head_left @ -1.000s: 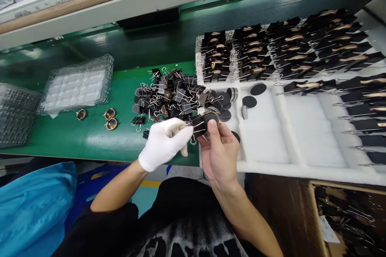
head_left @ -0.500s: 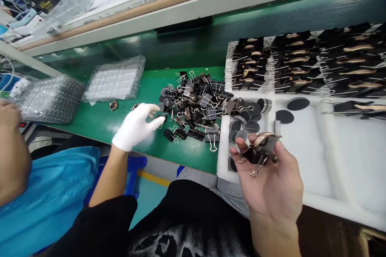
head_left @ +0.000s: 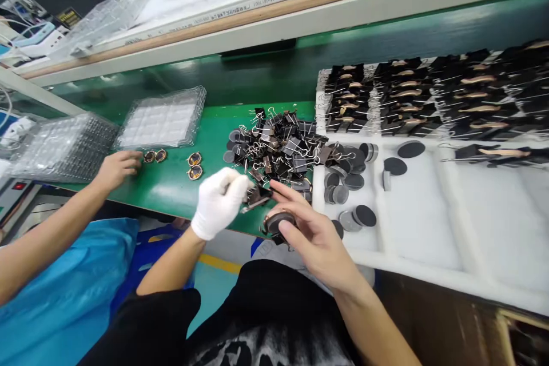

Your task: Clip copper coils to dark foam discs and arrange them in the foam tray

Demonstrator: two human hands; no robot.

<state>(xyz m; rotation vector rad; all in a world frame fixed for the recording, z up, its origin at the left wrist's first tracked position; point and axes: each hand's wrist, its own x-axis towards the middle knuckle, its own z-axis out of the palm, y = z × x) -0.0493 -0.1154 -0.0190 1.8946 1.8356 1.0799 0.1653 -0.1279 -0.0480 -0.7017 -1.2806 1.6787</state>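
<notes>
Drawn together since the earlier frame, the gloved left hand (head_left: 219, 203) and bare right hand (head_left: 319, 234) hung above the front edge of the green surface (head_left: 175, 191): left fingers pinched a black binder clip (head_left: 258, 197); right fingers, half curled, gripped a disc-faced round part (head_left: 279, 222) just below it. Holding the part steady and the clip square probably served best

A green desk (head_left: 174, 191) runs across, darker and glossy towards the back, where light glints faintly. Above it stretches a pale shelf (head_left: 257, 32) edged with a wooden strip (head_left: 257, 15). Below, a blue stool (head_left: 143, 254) stands near a teal floor (head_left: 210, 294) crossed by a yellow line (head_left: 221, 263).
</notes>
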